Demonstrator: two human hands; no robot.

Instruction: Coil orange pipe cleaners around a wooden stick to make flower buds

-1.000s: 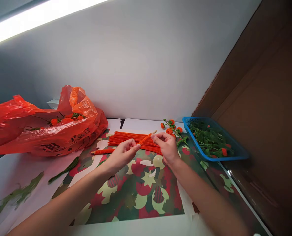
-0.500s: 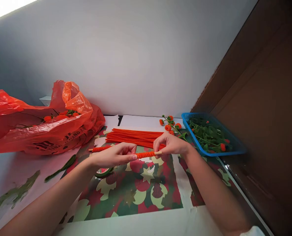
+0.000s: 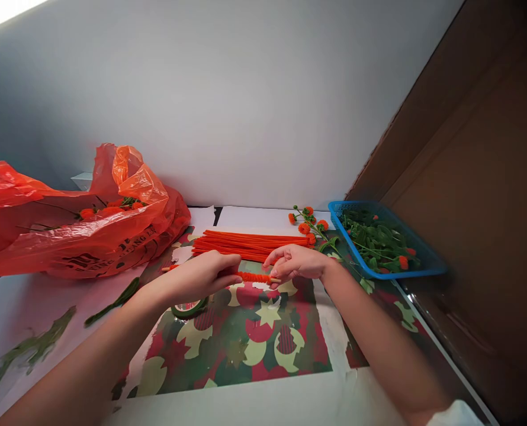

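Level above the patterned sheet lies a thin wooden stick wound with a coil of orange pipe cleaner (image 3: 255, 277). My left hand (image 3: 208, 273) is closed around the stick's middle and hides that stretch; the left tip pokes out beyond it. At the bare right end, my right hand (image 3: 296, 262) has its thumb and lower fingers on the wood, while the index finger is bent and raised. Just behind both hands rests a bundle of straight orange pipe cleaners (image 3: 246, 241). A roll of green tape (image 3: 189, 309) lies below my left wrist.
A red plastic bag (image 3: 125, 236) with orange flowers stands on the left. On the right sits a blue basket (image 3: 379, 275) of green leafy stems. An orange flower sprig (image 3: 305, 227) lies beside it. Dark green strands (image 3: 112, 303) and a patterned sheet (image 3: 246, 337) cover parts of the table.
The wrapped stick and both hands have shifted slightly left. My left hand has rolled over the coil, and the right index finger has lifted away from the stick's end.
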